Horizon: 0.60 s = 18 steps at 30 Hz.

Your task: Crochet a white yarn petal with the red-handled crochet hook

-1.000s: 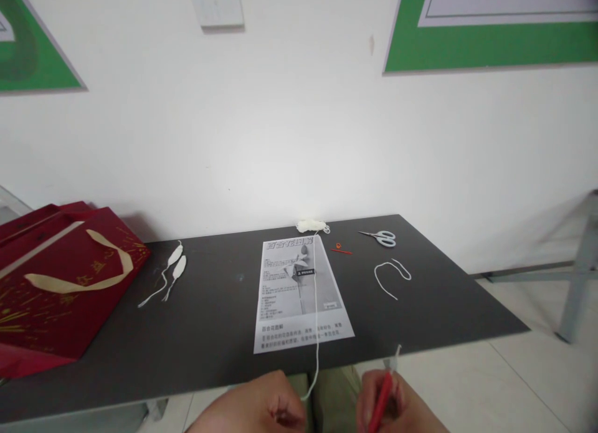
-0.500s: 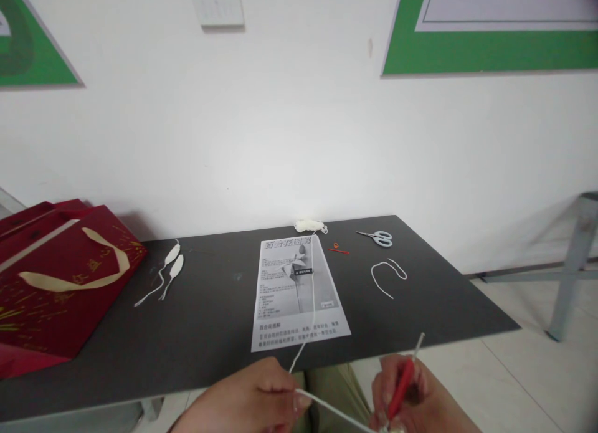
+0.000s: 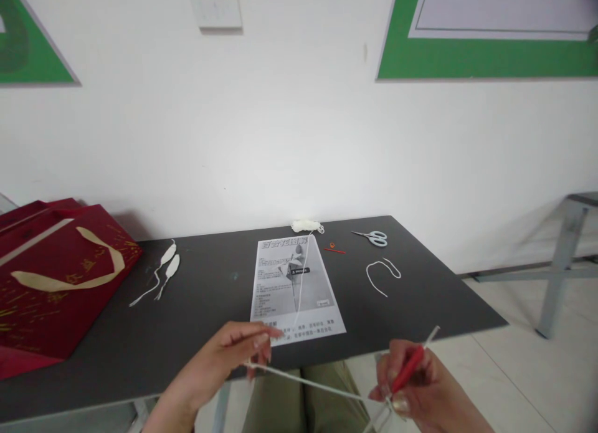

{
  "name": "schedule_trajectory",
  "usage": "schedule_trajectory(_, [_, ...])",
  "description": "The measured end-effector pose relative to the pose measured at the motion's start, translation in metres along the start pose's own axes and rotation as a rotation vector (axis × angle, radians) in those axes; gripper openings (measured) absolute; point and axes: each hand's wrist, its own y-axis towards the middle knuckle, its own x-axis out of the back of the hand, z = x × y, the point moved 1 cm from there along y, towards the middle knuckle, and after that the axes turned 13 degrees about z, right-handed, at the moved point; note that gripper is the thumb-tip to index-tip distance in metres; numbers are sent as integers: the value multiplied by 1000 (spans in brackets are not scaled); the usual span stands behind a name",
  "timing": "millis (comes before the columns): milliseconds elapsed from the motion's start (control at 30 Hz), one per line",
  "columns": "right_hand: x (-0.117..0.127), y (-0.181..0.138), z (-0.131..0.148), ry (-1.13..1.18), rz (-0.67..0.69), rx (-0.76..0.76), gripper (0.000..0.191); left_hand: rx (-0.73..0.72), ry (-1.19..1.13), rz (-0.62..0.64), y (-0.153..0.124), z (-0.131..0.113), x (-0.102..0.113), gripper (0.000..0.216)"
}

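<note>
My right hand (image 3: 413, 383) is closed around the red handle of a crochet hook (image 3: 407, 369), its pale shaft pointing up and away. White yarn gathers at the fingertips of that hand, where small loops and loose ends hang; the stitches are too small to make out. From there a taut strand of white yarn (image 3: 308, 383) runs left to my left hand (image 3: 238, 349). The left fingers are partly stretched out with the yarn running through them. Beyond, the strand crosses a printed sheet (image 3: 334, 318) toward a white yarn skein (image 3: 306, 226) by the wall.
On the dark table (image 3: 200, 333) lie scissors (image 3: 376, 237), a red needle (image 3: 334, 250), an orange ring-like piece (image 3: 332, 245) and a cut piece of yarn (image 3: 387, 265). Two white leaf-shaped crochet pieces (image 3: 172, 266) lie left, near a red gift bag (image 3: 51, 296).
My left hand has moved left and up, and its fingers have loosened and spread. The yarn between the hands is longer. My right hand has shifted slightly right with the crochet hook.
</note>
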Motion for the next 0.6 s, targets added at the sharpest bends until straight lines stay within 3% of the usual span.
schedule_trajectory(100, [-2, -2, 10, -33, 1, 4, 29, -94, -16, -180, 1, -6, 24, 28])
schedule_trajectory(200, [-10, -1, 15, -61, -7, 7, 29, -88, 54, -297, 8, -5, 36, 26])
schedule_trajectory(267, [-16, 1, 15, -82, -12, -21, 30, -80, 137, -355, 13, -7, 28, 21])
schedule_trajectory(367, [-27, 7, 13, -142, -11, -86, 29, -156, 208, -385, 18, -11, -14, 22])
schedule_trajectory(433, [-34, 12, 13, -179, 6, -95, 28, -202, 156, -286, 24, -11, -55, 29])
schedule_trajectory(500, [-38, 16, 14, -179, 59, -68, 25, -128, -384, 21, 33, -6, -91, 32])
schedule_trajectory(600, [-36, 20, 17, -161, 102, -11, 22, -8, -654, 137, 45, 2, -110, 40])
